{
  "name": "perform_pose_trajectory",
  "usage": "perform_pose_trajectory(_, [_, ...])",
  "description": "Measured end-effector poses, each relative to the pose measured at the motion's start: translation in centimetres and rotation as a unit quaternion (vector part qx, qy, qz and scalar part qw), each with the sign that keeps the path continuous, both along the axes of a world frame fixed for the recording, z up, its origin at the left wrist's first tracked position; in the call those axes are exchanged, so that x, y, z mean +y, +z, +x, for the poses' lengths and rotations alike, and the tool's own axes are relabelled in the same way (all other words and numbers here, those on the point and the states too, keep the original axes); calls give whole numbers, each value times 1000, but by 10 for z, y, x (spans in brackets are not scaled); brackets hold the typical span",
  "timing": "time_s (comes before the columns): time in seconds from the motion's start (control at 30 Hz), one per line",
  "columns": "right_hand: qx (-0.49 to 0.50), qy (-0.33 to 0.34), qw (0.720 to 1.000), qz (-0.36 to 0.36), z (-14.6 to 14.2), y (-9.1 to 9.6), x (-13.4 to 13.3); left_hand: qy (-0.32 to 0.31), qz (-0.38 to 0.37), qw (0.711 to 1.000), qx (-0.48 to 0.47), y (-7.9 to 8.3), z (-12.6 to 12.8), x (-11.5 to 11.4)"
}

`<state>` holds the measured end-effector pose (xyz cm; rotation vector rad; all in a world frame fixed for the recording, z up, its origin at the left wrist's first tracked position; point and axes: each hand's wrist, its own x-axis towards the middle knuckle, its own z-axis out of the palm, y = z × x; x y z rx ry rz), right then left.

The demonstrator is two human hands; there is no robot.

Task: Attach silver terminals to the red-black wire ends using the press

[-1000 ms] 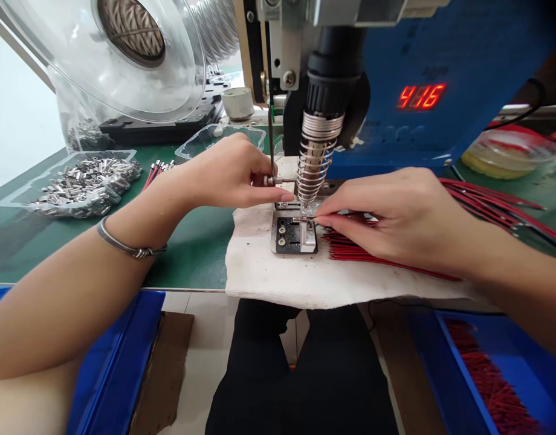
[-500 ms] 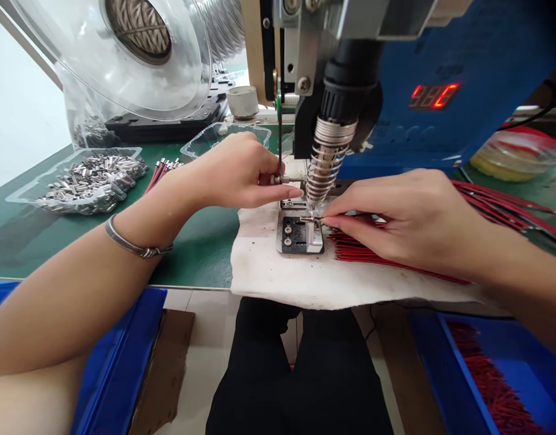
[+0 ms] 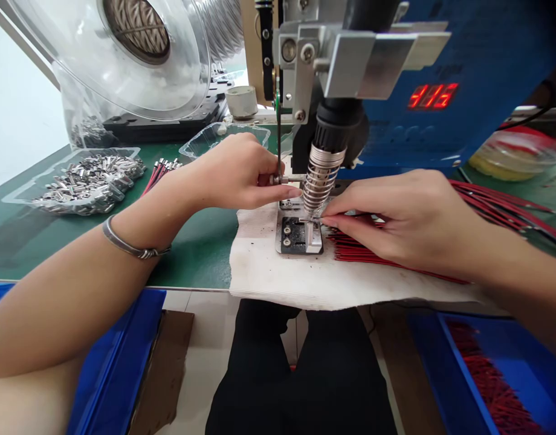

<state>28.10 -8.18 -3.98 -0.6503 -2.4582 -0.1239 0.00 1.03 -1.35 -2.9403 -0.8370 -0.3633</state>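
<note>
Small metal piece (image 3: 310, 220) just below the spring (image 3: 324, 178) could have skewed if the right hand (image 3: 396, 211), pinched on its end, slipped or got bumped by the spring; left hand (image 3: 242, 172) curled at the rod (image 3: 279, 142) left of the spring, grip unclear.

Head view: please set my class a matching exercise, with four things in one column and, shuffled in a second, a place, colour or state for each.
Things
1. left hand
2. display digits
3. clear tray of metal parts
4. right hand

Places, colours, states
A. on the green tabletop
B. pinching a small thin piece near the lower end of a coiled spring
C. fingers curled near the foot of a thin upright rod
D. glowing red on a blue housing

Right pairs: 1-C, 2-D, 3-A, 4-B
</note>
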Motion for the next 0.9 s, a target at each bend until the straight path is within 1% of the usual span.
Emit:
perform_pose_trajectory(0.17, [3, -1, 1000, -3, 0, 0, 0, -12, 15, 1000, -18, -1, 0, 0])
perform_pose_trajectory(0.47, [5, -19, 999, -38, -1, 2, -3, 6, -15, 1000, -7, 4, 4, -4])
perform_pose_trajectory(0.77, [7, -9, 999, -37, 1, 2, -3, 1, -19, 1000, -15, 4, 2, -4])
perform_pose_trajectory(0.9, [12, -8, 999, -29, 1, 3, -2, 9, -23, 1000, -20, 4, 3, -5])
